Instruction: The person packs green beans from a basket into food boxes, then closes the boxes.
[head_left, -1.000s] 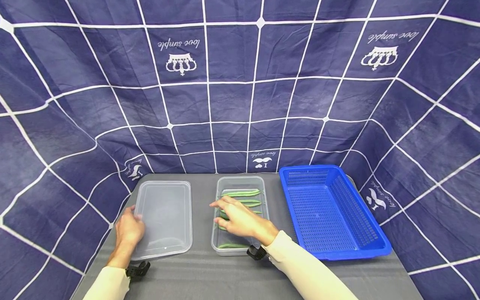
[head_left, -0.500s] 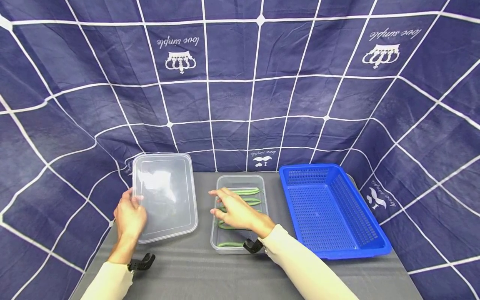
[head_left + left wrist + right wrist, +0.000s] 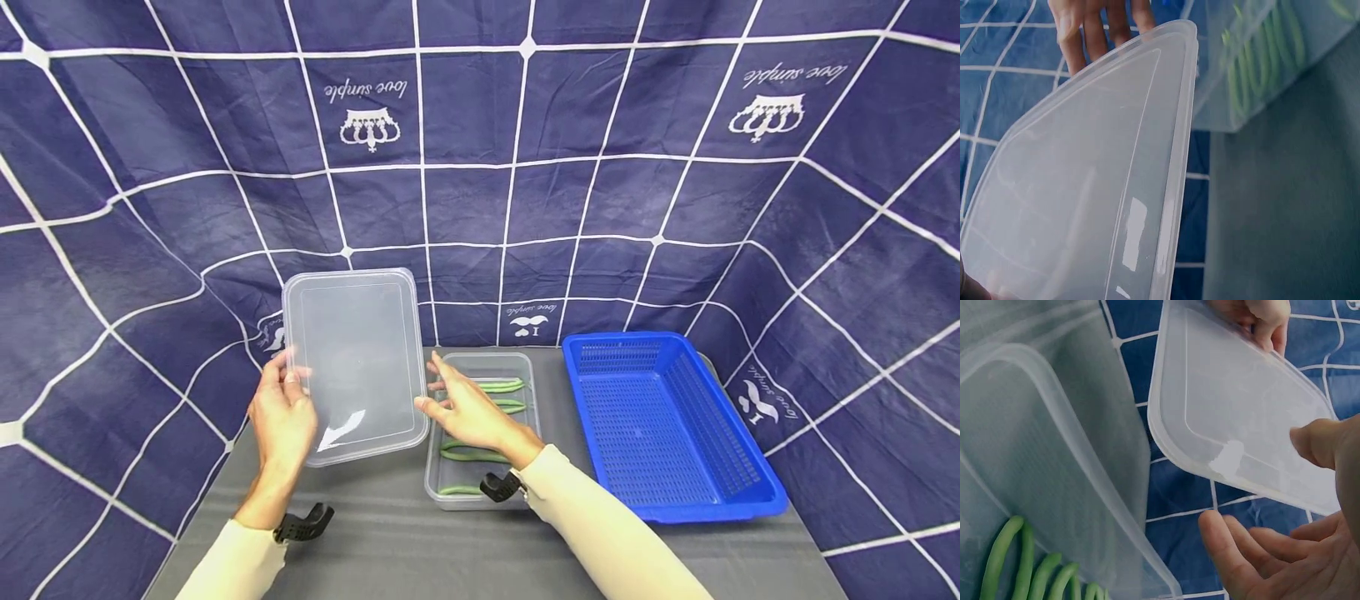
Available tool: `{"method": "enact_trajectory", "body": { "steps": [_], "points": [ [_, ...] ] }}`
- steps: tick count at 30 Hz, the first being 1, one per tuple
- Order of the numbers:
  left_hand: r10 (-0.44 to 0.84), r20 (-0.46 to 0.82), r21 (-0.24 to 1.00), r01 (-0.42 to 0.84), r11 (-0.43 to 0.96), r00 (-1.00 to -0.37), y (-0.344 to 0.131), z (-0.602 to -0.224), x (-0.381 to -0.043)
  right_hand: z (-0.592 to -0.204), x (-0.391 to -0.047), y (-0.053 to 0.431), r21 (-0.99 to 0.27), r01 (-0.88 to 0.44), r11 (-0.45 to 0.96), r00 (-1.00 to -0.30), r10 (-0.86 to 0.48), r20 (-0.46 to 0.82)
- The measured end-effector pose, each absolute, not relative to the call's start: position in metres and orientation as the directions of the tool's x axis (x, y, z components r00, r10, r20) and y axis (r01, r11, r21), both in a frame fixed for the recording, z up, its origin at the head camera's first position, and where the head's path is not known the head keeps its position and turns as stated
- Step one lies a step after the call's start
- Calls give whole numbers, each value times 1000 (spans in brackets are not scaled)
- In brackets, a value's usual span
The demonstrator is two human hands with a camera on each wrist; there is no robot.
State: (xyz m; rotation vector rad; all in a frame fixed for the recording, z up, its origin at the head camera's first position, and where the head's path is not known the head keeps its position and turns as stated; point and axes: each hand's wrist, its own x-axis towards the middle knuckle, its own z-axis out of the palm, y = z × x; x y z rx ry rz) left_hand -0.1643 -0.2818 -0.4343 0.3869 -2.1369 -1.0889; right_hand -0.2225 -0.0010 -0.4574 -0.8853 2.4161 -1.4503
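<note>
A clear plastic lid [image 3: 356,358] is up off the table, tilted, on the left in the head view. Its left edge is pinched by my left hand [image 3: 283,417], thumb in front and fingers mostly behind. My right hand [image 3: 472,412] is at the lid's right edge with fingers spread; in the right wrist view the thumb and fingers [image 3: 1229,550] are apart around the lid's edge, and firm contact cannot be told. Below the right hand stands a clear rectangular container [image 3: 491,363] holding several green beans [image 3: 504,386] laid crosswise. The hand hides part of them.
A blue plastic basket [image 3: 637,433] stands at the right of the grey table [image 3: 397,542]. Blue cloth [image 3: 480,200] with white grid lines hangs behind and at both sides.
My left hand has lifted the lid from the table and brought it up and right, tilting it. The right hand has shifted slightly over the container, and its fingers now meet the lid's right side.
</note>
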Motion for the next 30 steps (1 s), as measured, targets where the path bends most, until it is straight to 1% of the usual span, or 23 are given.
{"method": "enact_trajectory", "body": {
  "steps": [3, 8, 12, 19, 25, 30],
  "points": [
    [-530, 483, 796, 98, 597, -697, -269, -429, -166, -455, -220, 3, -873, -377, 310, -811, -565, 150],
    [-519, 511, 799, 156, 581, -686, -253, -430, -170, -450, -211, 14, -877, -358, 321, -833, -533, 146],
    [-517, 536, 797, 198, 571, -667, -244, -432, -174, -444, -205, 26, -865, -357, 352, -851, -505, 145],
    [-503, 590, 782, 290, 552, -632, -230, -432, -179, -442, -200, 42, -822, -394, 412, -872, -451, 193],
    [-474, 609, 764, 310, 566, -636, -220, -431, -178, -437, -195, 54, -794, -408, 450, -891, -385, 239],
    [-437, 632, 740, 331, 585, -640, -212, -432, -178, -428, -191, 62, -796, -378, 473, -919, -296, 260]
  ]
}}
